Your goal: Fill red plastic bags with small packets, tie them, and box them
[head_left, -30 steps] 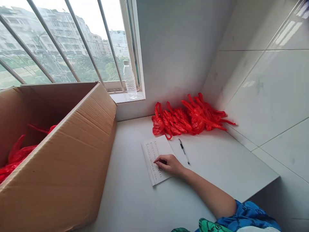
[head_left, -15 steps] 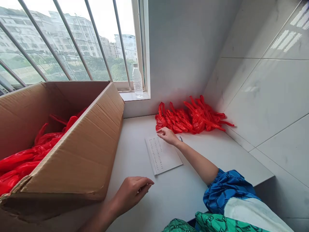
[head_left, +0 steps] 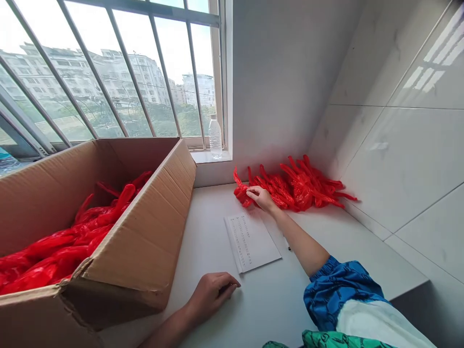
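Just on the near side of the sheet of paper (head_left: 253,240) on the bench (head_left: 210,227), the left hand (head_left: 213,292) rests with its grip loosely curled (holding nothing), while beyond the sheet the right hand (head_left: 261,197) pinches its grip on the nearest edge of the red bags (head_left: 300,186).

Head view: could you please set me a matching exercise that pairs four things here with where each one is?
Things:
1. water bottle
2. sheet of paper
3. right hand
4. left hand

Places:
A. on the pile of red bags
B. on the counter, beside the cardboard box
C. on the window sill
D. flat on the counter, between the two hands

Pairs: 1-C, 2-D, 3-A, 4-B.
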`<state>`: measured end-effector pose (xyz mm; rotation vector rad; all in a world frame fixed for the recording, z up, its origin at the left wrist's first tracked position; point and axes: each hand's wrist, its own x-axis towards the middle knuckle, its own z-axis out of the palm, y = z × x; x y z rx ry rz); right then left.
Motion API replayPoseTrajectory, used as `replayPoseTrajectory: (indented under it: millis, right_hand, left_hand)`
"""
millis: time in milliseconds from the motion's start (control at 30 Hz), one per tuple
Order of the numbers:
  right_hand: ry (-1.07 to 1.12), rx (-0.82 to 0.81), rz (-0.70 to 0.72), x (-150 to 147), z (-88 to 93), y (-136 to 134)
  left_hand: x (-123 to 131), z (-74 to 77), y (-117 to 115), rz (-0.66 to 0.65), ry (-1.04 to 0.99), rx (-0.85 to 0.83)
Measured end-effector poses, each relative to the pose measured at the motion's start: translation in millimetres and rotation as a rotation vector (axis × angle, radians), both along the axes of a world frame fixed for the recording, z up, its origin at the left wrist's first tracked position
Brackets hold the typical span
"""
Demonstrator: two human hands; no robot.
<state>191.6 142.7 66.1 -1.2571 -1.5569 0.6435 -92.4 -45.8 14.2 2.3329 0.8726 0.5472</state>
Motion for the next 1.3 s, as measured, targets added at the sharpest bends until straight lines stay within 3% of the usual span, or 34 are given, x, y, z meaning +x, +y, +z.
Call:
replayPoseTrajectory:
  millis: [133,267,400,500,567,667,767,1067,1300]
  right_hand:
    - [-0.008,0.068,0.14,10.8,15.1,-46.3]
    - [-0.226,0.056,0.188,24.0,7.9,-89.7]
    - [-0.24,0.108,0.012,27.2,-7.5,-111.1]
    - [-0.266,0.089,-0.057,17.1,-22.5,-114.5]
    - [-0.375,0.053,-0.064,7.1,-34.8,-114.1]
    - [-0.529,0.009,-0.059,-4.2,-51.7,-112.3]
    - [-0.537,0.001,-0.009,-3.3,-59.6,-110.0]
    - [-0.443,0.073,0.02,30.3,-53.8,-105.1]
    - [-0.433,0.083,-0.122,19.1,-46.2,-113.9]
  left_hand:
    - [1.3,1.8,0.7,-0.006,-0.029,-0.053]
    - [-1.9,5.0,3.2,0.043,-0.119,-0.195]
    - [-3.3,19.0,19.9,0.365,-0.421,-0.239]
    - [5.5,28.1,51.3,0.639,-0.666,-0.16]
    - [15.9,26.8,77.0,0.722,-0.694,-0.114]
    - [32.5,14.6,107.1,0.708,-0.603,-0.125]
    - [42.4,2.9,115.7,0.646,-0.502,-0.152]
    - [30.7,-0.7,83.6,0.565,-0.459,-0.104]
    - [36.3,-8.7,78.4,0.537,-0.379,-0.081]
